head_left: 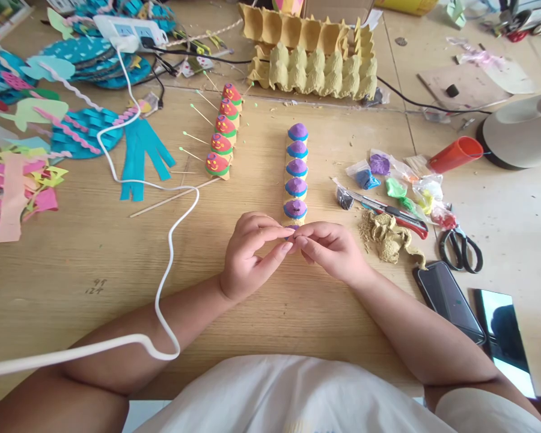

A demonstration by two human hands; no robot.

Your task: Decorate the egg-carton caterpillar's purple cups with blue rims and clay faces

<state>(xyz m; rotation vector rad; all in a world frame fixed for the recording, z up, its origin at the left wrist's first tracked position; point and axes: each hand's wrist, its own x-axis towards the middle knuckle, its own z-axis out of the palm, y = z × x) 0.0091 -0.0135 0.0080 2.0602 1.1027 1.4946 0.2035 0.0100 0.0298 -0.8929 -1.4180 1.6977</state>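
My left hand (255,255) and my right hand (327,249) meet fingertip to fingertip at the near end of an egg-carton strip. Each pinches with thumb and forefinger at a tiny dark bit, too small to name. The strip's row of cups is capped with purple and blue clay (296,168), and my fingers partly cover its nearest cup. A dark mark shows on the cap just beyond my fingers. Farther left stands a second strip with red and green clay caps (220,144), yellow faces and thin green-tipped sticks (202,106).
Bagged coloured clay (395,187), a box cutter (392,213), carton scraps (390,237), scissors (460,246) and a phone (448,297) lie at right. A white cable (169,252) crosses my left forearm. Egg cartons (315,69) and a power strip (130,30) stand behind.
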